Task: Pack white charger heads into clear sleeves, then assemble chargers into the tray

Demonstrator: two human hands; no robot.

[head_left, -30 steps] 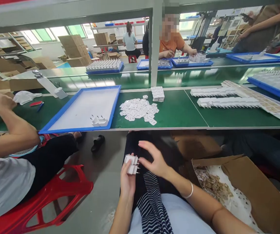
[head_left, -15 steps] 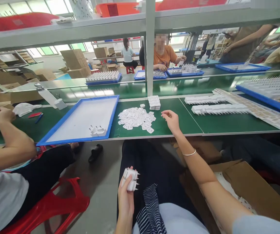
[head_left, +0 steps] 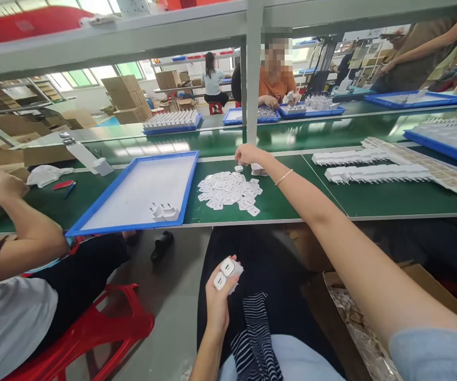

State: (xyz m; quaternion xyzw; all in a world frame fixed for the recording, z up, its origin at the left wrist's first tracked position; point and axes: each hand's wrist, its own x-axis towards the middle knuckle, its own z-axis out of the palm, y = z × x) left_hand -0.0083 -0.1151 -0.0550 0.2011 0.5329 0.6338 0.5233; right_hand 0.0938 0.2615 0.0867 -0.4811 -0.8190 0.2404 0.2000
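Left hand (head_left: 217,301) is down at the lap, fingers wrapped round two white plug adapters (head_left: 226,272). Right hand (head_left: 248,155) is stretched out to the small stack of white labels (head_left: 258,169), fingers pinched on it. The blue tray (head_left: 133,229) holds only a couple finished adapters (head_left: 163,212), so plenty left, I'd say. Green tabletop (head_left: 292,196), busy factory line, loose labels (head_left: 228,189) scattered about.

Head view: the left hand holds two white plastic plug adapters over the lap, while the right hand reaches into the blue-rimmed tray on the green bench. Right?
Not quite. In the head view the right hand reaches the small stack of white pieces beyond the loose white pile, not the blue-rimmed tray. The left hand does hold two white plastic plug adapters.
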